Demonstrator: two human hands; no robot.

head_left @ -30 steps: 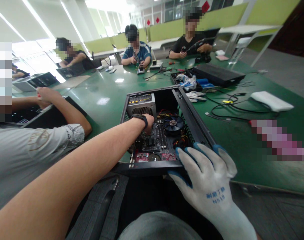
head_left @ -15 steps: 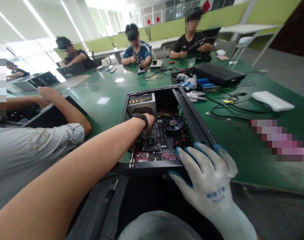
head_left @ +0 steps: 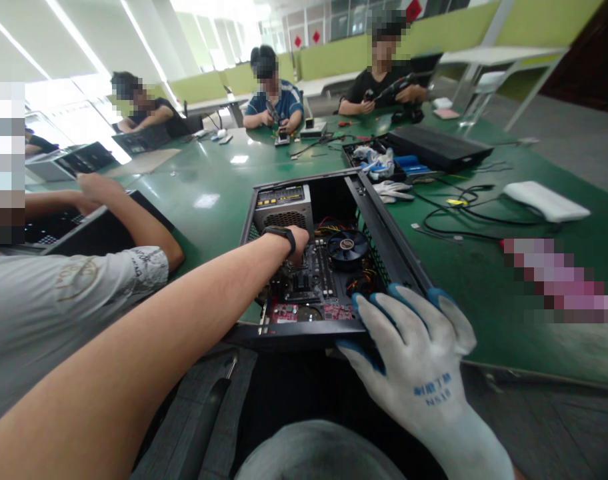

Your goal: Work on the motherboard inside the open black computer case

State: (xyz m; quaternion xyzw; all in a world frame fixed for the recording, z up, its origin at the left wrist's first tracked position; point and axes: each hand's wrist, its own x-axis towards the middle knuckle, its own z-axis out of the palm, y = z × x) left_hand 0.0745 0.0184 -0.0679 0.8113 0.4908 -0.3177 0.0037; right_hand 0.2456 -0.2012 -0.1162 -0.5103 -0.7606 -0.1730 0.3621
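Note:
An open black computer case (head_left: 384,227) lies on the green table (head_left: 209,180), hanging slightly over its near edge. Inside are a motherboard (head_left: 309,287), a round CPU fan (head_left: 347,245) and a grey power supply (head_left: 283,207). My left hand (head_left: 298,241), bare with a black wristband, reaches down into the case onto the motherboard; its fingers are hidden, so what they touch cannot be told. My right hand (head_left: 414,353), in a white and blue glove, grips the case's near right corner.
A person in a grey shirt (head_left: 59,300) works on another case at my left. Three more people sit at the far side. A black case and tray (head_left: 434,150), loose cables (head_left: 459,213), gloves (head_left: 391,192) and a white pad (head_left: 544,200) lie to the right.

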